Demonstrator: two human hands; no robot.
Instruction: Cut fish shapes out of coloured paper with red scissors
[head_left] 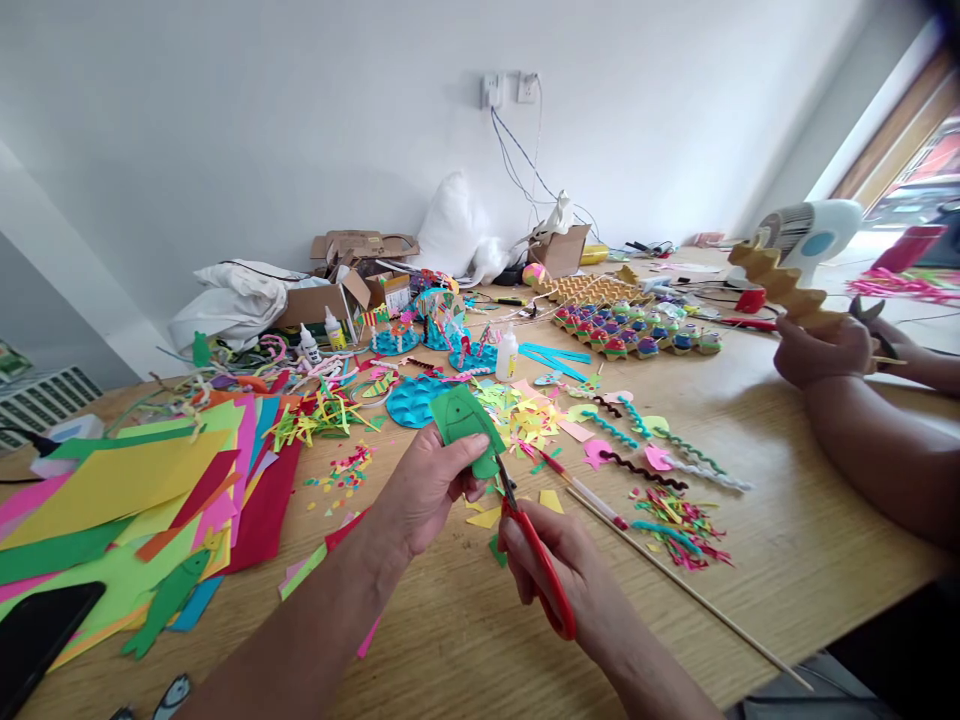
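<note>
My left hand (433, 484) pinches a piece of green paper (459, 415) with a fish outline and an eye drawn on it. In my right hand (556, 556) is a pair of scissors (553, 590) with red handles, fingers wrapped round the loops. The blades meet the lower right edge of the paper, close to my left fingertips. Beneath both hands, small scraps of yellow and green paper lie on the wooden table (457, 640). A finished-looking green paper fish (171, 598) lies on coloured sheets at the left.
Stacked coloured paper (135, 490) and a black phone (45, 640) lie left. A wooden stick (690, 590) crosses the right side. Pipe-cleaner pieces (645, 470), a glue bottle (507, 355) and painted egg cartons (637, 330) stand beyond. At right, another person's hands (825, 350) hold egg carton and scissors.
</note>
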